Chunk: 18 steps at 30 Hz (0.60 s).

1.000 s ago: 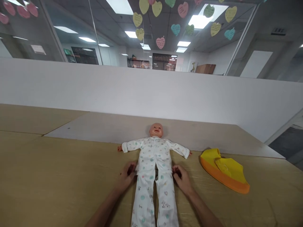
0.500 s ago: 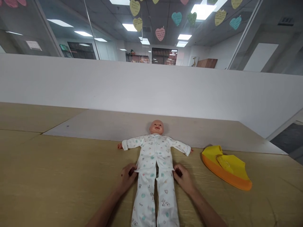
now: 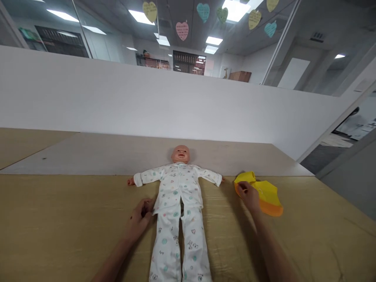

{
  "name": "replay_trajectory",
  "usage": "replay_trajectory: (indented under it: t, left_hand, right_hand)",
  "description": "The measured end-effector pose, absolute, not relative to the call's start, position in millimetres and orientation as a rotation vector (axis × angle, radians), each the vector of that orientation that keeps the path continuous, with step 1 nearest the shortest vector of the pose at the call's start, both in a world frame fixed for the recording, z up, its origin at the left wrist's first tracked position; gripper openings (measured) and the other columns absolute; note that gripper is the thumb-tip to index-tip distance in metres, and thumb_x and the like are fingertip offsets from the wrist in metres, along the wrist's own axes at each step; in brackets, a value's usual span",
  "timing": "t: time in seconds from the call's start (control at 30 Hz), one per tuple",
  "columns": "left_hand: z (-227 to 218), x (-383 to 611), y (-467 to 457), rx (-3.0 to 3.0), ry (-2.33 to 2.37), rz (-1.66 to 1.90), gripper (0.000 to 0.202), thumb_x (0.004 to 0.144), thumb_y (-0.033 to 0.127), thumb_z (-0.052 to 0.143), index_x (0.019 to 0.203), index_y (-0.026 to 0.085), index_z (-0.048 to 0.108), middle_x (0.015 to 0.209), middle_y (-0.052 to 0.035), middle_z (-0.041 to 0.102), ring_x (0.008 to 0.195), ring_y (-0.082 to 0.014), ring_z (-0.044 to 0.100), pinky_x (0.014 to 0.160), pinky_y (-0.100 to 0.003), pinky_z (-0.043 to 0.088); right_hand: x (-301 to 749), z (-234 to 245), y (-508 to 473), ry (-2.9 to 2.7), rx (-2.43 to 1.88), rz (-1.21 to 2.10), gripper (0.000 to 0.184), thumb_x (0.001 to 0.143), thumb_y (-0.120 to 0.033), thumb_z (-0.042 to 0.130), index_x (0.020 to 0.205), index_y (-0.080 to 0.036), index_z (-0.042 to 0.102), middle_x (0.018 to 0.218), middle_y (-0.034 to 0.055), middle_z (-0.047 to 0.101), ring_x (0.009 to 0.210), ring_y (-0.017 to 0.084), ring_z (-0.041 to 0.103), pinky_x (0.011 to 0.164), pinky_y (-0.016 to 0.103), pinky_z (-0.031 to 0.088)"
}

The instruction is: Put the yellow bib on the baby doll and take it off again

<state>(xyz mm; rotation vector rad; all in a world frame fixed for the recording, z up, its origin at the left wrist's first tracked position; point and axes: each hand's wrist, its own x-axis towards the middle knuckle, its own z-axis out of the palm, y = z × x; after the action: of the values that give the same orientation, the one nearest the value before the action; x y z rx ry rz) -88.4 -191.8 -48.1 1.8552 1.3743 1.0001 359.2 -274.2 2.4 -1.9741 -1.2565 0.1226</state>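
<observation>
A baby doll (image 3: 177,196) in white printed pyjamas lies on its back on the tan table (image 3: 58,219), arms spread, head toward the white wall. My left hand (image 3: 140,215) rests beside the doll's left hip with its fingers curled at the hem of the pyjama top. My right hand (image 3: 248,195) has reached out to the right and lies on the near edge of a yellow and orange bib (image 3: 264,192), fingers closed on it.
A paler board (image 3: 88,154) covers the back of the table up to a white partition wall (image 3: 147,102). Above it is glass with paper hearts (image 3: 182,29) stuck on. The table's right edge drops off beyond the bib.
My right hand left the doll's waist and moved right onto the yellow bib. The left hand stayed at the doll's hip. The view shifted to the right.
</observation>
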Motion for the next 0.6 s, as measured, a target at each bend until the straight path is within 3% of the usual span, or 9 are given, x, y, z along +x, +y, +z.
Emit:
replay_trajectory:
  t: [0.17,0.23,0.33,0.47,0.6]
  left_hand:
    - [-45,-88,-193,1.866,1.360,0.970,0.025,0.072,0.024,0.044,0.093,0.020,0.057,0.071,0.0020,0.053,0.068,-0.0187,0.054,0.067,-0.031,0.046]
    - [-44,-87,-194,1.879,1.366,0.959,0.023,0.072,0.023,0.045,0.090,0.021,0.059,0.073,0.0007,0.057,0.070,-0.0191,0.056,0.068,-0.031,0.046]
    - [-41,-87,-195,1.897,1.379,0.948,0.021,0.072,0.023,0.045,0.087,0.021,0.059,0.076,-0.0008,0.062,0.071,-0.0194,0.058,0.069,-0.032,0.047]
    - [-37,-86,-195,1.957,1.393,0.899,0.021,0.071,0.023,0.045,0.085,0.021,0.060,0.074,-0.0006,0.064,0.069,-0.0195,0.060,0.068,-0.031,0.048]
    - [-34,-85,-196,1.978,1.399,0.899,0.021,0.071,0.024,0.044,0.085,0.020,0.060,0.074,-0.0010,0.065,0.069,-0.0196,0.060,0.068,-0.031,0.049]
  right_hand:
    - [442,-8,-299,-0.977,-2.175,-0.097,0.032,0.071,-0.034,0.044,0.090,-0.015,0.062,0.097,0.0194,0.064,0.087,0.030,0.060,0.082,0.046,0.043]
    - [464,-14,-308,-0.927,-2.272,-0.144,0.033,0.069,-0.030,0.044,0.091,-0.014,0.063,0.102,0.0202,0.062,0.094,0.032,0.058,0.088,0.048,0.041]
    - [485,-24,-315,-0.812,-2.423,-0.126,0.038,0.072,-0.033,0.048,0.102,-0.014,0.063,0.113,0.0235,0.058,0.108,0.037,0.055,0.093,0.050,0.039]
    - [492,-29,-319,-0.624,-2.519,-0.019,0.061,0.073,-0.043,0.050,0.122,-0.006,0.052,0.121,0.0336,0.050,0.115,0.045,0.052,0.090,0.053,0.041]
    - [495,-26,-324,-0.515,-2.520,0.098,0.064,0.070,-0.047,0.053,0.121,-0.009,0.050,0.114,0.0315,0.054,0.114,0.045,0.053,0.085,0.051,0.043]
